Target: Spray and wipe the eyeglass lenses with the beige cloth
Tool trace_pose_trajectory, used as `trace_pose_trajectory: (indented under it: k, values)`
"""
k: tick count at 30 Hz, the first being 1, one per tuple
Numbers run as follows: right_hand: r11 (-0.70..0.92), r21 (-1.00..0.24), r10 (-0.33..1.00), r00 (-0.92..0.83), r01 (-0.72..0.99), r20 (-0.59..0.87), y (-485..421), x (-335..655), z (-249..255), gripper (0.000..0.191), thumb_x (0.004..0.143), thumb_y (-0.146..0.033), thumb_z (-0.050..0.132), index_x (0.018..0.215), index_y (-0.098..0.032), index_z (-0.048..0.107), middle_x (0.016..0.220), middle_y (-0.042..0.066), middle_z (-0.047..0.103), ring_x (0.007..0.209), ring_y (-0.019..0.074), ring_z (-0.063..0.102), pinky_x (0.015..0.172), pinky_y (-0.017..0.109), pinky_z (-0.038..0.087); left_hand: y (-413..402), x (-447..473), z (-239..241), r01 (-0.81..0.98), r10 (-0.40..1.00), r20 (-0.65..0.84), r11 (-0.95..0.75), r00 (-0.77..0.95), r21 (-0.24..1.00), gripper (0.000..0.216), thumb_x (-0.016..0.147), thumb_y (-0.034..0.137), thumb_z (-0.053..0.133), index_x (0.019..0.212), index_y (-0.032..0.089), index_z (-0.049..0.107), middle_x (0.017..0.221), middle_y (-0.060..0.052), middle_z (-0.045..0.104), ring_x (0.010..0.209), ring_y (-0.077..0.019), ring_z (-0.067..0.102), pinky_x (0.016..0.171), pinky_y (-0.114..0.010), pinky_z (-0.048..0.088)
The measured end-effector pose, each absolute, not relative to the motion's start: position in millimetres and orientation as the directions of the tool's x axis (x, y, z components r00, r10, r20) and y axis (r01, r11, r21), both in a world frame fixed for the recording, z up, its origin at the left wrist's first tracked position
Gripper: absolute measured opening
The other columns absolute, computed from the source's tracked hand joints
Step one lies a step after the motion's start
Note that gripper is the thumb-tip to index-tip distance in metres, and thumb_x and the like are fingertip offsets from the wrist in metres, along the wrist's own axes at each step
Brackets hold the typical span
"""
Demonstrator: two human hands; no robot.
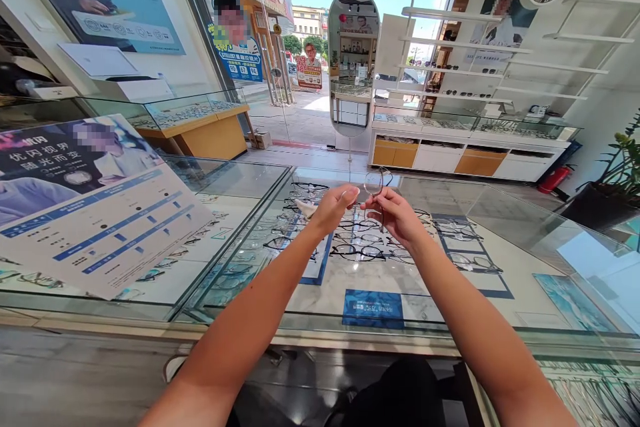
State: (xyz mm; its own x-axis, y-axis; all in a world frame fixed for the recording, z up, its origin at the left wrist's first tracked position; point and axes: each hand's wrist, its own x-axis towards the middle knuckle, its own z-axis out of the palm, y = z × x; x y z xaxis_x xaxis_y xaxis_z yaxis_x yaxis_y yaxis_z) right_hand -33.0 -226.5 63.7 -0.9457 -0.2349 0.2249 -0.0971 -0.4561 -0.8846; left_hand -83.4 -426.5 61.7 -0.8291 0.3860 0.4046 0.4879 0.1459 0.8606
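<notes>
My right hand (396,215) is closed on a pair of eyeglasses (374,183) with thin rims, raised above the glass display case (310,310). One lens stands above the fingertips, and a dark temple hangs below them. Close beside it, my left hand (331,208) is closed with the thumb on top. A pale cloth (305,208) sticks out from its left side; the part inside the fingers is hidden. Under both hands, rows of eyeglass frames (357,252) lie inside the case.
A printed price board (100,213) stands on the counter at left. Inside the case lies a blue card (373,308). Beyond are an oval mirror (353,60), white wall shelves (465,45) and a low cabinet (440,155). A potted plant (613,177) stands at right.
</notes>
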Motion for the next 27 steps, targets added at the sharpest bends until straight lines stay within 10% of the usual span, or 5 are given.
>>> trace_pose_trajectory:
  k: [27]
  values:
    - [-0.589,-0.805,-0.165,-0.965,-0.071,0.205,-229.0,-34.4,64.2,0.041,0.075,-0.044,0.099,0.079,-0.025,0.063,0.094,-0.002,0.079,0.093,0.0159,0.077,0.078,0.025,0.064,-434.7,-78.2,71.3,0.464,0.528,0.303,0.201,-0.793,0.863,0.062,0.094,0.082,0.049,0.078,0.022,0.053,0.079,-0.002,0.052,0.073,-0.0190,0.049,0.066,-0.030,0.042]
